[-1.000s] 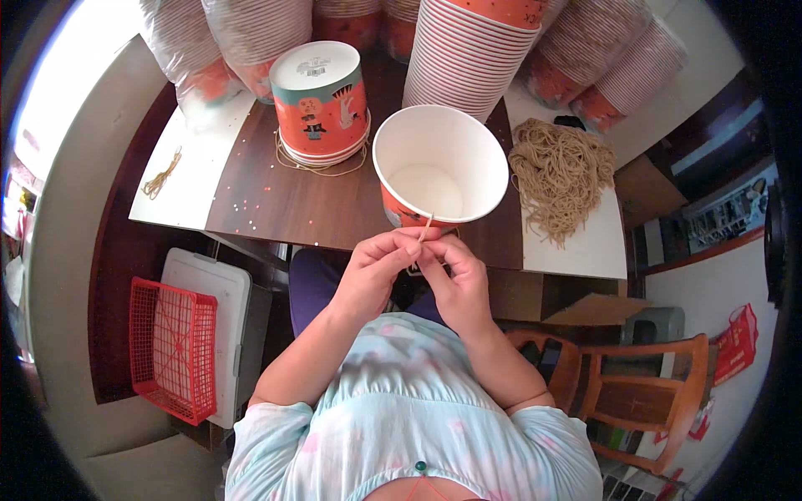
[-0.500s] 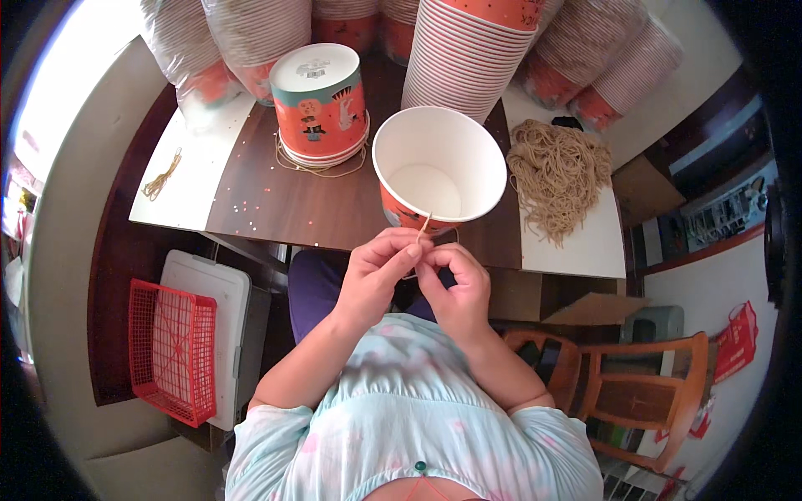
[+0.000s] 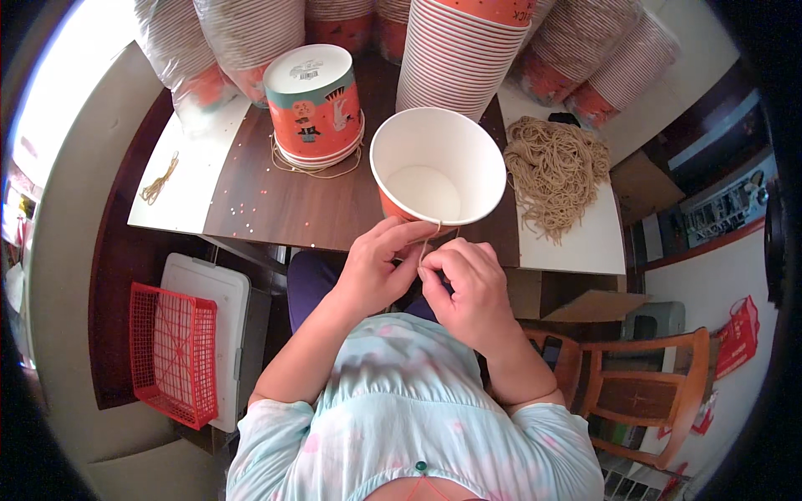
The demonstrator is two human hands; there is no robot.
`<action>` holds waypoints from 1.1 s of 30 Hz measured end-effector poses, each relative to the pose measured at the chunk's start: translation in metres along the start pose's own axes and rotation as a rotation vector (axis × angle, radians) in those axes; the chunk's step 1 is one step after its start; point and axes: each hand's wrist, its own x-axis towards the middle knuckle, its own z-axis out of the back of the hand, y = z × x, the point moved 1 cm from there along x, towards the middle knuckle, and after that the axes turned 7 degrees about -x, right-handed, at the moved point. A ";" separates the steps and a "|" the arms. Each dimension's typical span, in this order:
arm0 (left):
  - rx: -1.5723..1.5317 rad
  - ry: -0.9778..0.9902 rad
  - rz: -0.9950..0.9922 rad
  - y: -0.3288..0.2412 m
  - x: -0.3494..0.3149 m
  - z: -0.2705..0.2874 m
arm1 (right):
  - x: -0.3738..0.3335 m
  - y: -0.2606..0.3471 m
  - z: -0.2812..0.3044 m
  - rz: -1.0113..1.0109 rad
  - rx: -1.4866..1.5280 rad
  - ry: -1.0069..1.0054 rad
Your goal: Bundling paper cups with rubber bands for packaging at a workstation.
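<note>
A white-lined orange paper bucket (image 3: 391, 205) stands at the table's front edge, its mouth tilted toward me. A tan cord (image 3: 424, 247) comes from just below its near rim and runs down between my hands. My right hand (image 3: 468, 288) pinches the cord between thumb and fingertips. My left hand (image 3: 376, 263) closes on the cord too, its fingers up against the bucket's front; its fingertips are partly hidden. Behind to the left, an upside-down orange and teal bucket (image 3: 311, 108) sits on other rims, with loops of cord around its base.
A tall stack of nested buckets (image 3: 455, 63) rises behind the bucket. Bagged stacks (image 3: 251, 50) line the back. A heap of tan cord (image 3: 558, 171) lies to the right, a small cord bundle (image 3: 160, 178) far left. Below are a red basket (image 3: 173, 355) and a wooden chair (image 3: 643, 397).
My hands have moved slightly apart, the right one lower and turned more palm-down. The cord at the rim no longer stands up as a loose end but runs down between the hands.
</note>
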 end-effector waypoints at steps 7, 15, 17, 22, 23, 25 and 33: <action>0.008 -0.142 -0.052 0.002 -0.005 -0.006 | -0.009 -0.014 -0.014 -0.176 -0.081 -0.096; -0.504 -0.365 0.316 -0.001 -0.022 -0.019 | -0.007 -0.019 -0.048 -0.185 0.089 -0.185; -0.640 -0.302 0.522 -0.004 -0.023 -0.006 | -0.002 -0.019 -0.043 -0.313 0.390 -0.063; -0.656 -0.291 0.555 -0.009 -0.022 0.006 | 0.000 -0.021 -0.043 -0.402 0.856 0.123; -0.662 -0.287 0.546 -0.009 -0.022 0.008 | -0.001 -0.018 -0.044 -0.500 1.044 0.133; -0.679 -0.282 0.545 -0.009 -0.022 0.010 | -0.002 -0.018 -0.047 -0.600 1.232 0.143; -0.515 -0.313 0.529 -0.005 -0.024 0.009 | 0.005 -0.013 -0.030 -0.540 0.631 0.013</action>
